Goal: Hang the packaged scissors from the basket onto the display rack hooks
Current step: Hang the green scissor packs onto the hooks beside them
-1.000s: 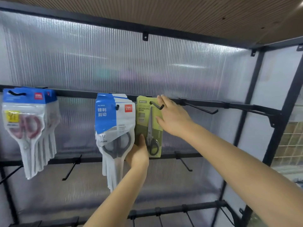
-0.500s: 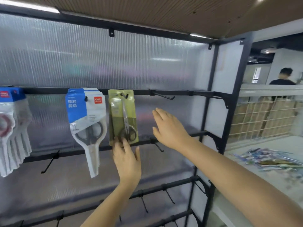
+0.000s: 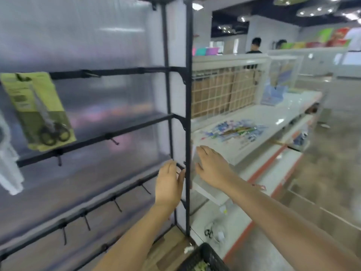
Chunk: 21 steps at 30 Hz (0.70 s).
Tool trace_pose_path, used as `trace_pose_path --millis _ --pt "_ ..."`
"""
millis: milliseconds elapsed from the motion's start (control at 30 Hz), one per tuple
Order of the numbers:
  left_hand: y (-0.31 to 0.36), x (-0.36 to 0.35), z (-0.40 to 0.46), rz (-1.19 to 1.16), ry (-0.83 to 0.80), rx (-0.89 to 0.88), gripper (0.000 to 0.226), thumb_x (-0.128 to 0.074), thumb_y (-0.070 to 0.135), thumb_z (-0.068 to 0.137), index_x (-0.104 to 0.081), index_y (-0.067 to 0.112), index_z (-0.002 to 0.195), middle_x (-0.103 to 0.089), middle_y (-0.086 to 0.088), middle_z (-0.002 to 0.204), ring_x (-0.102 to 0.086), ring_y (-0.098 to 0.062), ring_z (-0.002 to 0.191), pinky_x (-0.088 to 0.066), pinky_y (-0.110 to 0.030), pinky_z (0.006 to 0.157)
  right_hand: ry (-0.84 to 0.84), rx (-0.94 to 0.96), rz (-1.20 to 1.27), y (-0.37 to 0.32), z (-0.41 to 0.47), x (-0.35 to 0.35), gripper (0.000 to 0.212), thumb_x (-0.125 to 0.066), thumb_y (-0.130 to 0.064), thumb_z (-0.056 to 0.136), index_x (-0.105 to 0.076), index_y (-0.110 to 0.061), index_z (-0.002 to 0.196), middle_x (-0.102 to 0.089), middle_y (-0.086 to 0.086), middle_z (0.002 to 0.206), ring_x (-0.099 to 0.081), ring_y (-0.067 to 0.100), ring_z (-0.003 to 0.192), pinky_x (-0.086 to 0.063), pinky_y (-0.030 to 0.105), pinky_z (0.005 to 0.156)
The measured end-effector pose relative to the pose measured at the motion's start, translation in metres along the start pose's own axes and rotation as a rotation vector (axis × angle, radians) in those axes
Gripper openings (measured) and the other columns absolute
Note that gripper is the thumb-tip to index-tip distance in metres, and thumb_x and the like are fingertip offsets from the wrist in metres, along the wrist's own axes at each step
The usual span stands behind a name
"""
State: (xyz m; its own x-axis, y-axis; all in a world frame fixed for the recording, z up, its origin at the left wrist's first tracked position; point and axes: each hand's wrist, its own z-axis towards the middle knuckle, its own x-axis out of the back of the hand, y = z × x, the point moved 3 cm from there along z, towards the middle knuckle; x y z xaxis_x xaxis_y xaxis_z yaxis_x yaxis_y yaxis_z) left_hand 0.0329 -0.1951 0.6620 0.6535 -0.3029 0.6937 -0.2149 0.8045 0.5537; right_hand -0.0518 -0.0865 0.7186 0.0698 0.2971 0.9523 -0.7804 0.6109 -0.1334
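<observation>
Scissors hang on rack; hands empty.

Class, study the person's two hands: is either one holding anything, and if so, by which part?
Nothing is held. The left hand and right hand are both open and empty; the green scissors pack hangs on its rack hook.

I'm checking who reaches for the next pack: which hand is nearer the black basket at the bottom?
Neither by much, but the left hand looks slightly nearer. It is above and left of the black basket; the right hand is higher, almost directly above it.
</observation>
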Motion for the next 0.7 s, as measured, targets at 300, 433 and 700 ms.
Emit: trace_pose_path --millis 300,433,700 --pt "0.029 -0.142 -0.100 0.026 -0.497 -0.094 0.046 -0.039 0.031 0.101 -0.037 0.008 0.140 -0.041 -0.007 0.141 -0.035 -0.022 0.132 -0.029 -0.030 0.109 -0.135 -0.423 0.163 0.112 -0.143 -0.114 0.046 -0.044 -0.021 0.094 -0.037 -0.007 0.137 -0.045 0.009 0.135 -0.044 0.024 0.123 -0.035 0.030 0.101" --pt "0.002 -0.199 -0.163 0.096 -0.778 -0.098 0.060 -0.024 0.046 0.099 -0.030 0.009 0.145 -0.033 -0.005 0.149 -0.028 -0.020 0.139 -0.022 -0.029 0.115 -0.285 -0.660 0.238 0.128 -0.224 -0.200 0.042 -0.049 -0.017 0.088 -0.047 -0.006 0.128 -0.052 0.011 0.124 -0.051 0.029 0.111 -0.041 0.034 0.089" --pt "-0.112 -0.286 -0.311 0.221 -1.177 0.027 0.060 -0.021 0.049 0.100 -0.054 0.008 0.128 -0.055 -0.006 0.131 -0.053 -0.020 0.123 -0.038 -0.027 0.103 -0.682 -0.927 0.341 0.096 -0.386 -0.378 0.054 -0.037 -0.027 0.098 -0.022 -0.011 0.148 -0.027 0.004 0.152 -0.032 0.017 0.136 -0.027 0.023 0.107"
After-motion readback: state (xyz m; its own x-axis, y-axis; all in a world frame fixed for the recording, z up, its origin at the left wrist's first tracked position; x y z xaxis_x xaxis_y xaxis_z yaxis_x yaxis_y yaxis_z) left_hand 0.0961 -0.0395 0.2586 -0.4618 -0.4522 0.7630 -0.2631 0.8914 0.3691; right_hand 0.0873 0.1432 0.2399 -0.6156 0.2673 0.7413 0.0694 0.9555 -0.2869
